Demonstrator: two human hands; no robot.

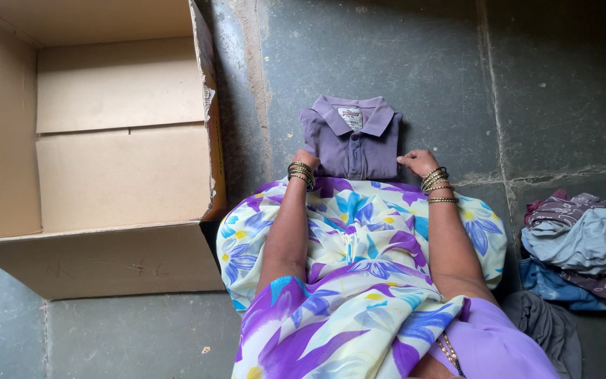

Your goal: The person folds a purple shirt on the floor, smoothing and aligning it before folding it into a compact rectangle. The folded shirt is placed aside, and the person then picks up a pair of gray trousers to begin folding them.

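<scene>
A grey stone floor of large slabs, with pale joint lines running across and down it, carries everything here; the light is dim and even.

On the floor ahead of the person's knees lies a folded purple polo shirt, collar away from the person and a small white label showing inside the neck. It is squared into a neat rectangle, with its near edge touching the flowered cloth draped over the lap.

The left hand sits at the shirt's near left corner, fingers tucked down at the fabric edge; its grip looks closed on or under that corner, though the fingertips are hidden. The right hand rests at the near right corner, fingers curled and touching the edge of the fold; whether it pinches the cloth or only presses on it I cannot tell. Both wrists wear stacked metal bangles.

To the left stands a large open cardboard box, its inside bare, its right wall just beside the person's left knee and near the shirt. To the right, well apart from the shirt, a loose heap of clothes in grey-blue, maroon and blue lies on the floor.

Open floor stretches beyond the collar and between the shirt and the heap.
</scene>
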